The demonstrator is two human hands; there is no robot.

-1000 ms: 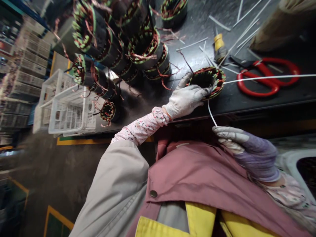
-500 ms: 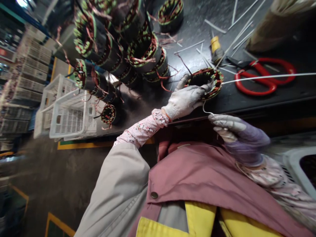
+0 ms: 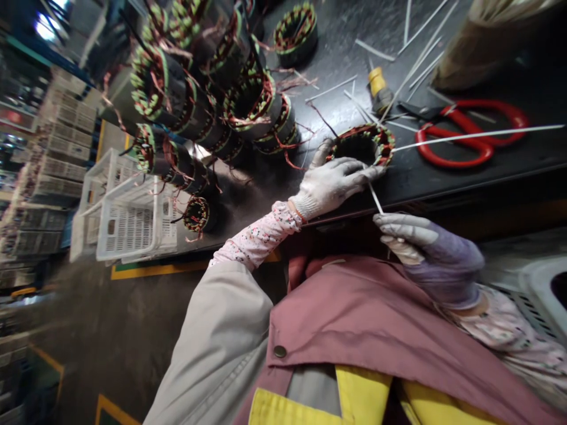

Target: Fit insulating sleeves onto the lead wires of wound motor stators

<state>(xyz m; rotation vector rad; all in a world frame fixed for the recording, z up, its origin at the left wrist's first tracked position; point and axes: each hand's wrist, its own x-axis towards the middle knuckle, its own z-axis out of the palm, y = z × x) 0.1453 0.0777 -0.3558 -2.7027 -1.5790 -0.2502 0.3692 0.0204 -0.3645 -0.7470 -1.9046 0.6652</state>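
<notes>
A motor stator [image 3: 387, 141], a ring with copper windings and green insulation, lies on the dark workbench. My left hand [image 3: 334, 180], in a white knit glove, is closed over its near left side, thumb on the rim and fingers across the front, covering part of it. From the stator's near edge a white cord [image 3: 375, 197] runs tautly down to my right hand [image 3: 411, 236]. That hand, in a white and purple glove, pinches the cord between thumb and fingers. Another length of white cord [image 3: 478, 136] extends from the ring's right side over red-handled scissors [image 3: 456, 162].
Stacked stators [image 3: 261, 112] crowd the bench's left part; a single stator [image 3: 296, 35] sits at the back. A yellow-handled tool [image 3: 377, 82] and loose white cords [image 3: 425, 59] lie behind the scissors. White plastic crates [image 3: 130, 230] stand beyond the left edge.
The white cord between stator and right hand has gone from a slack curve to a straight line. My left fingers have shifted from inside the ring to its near edge.
</notes>
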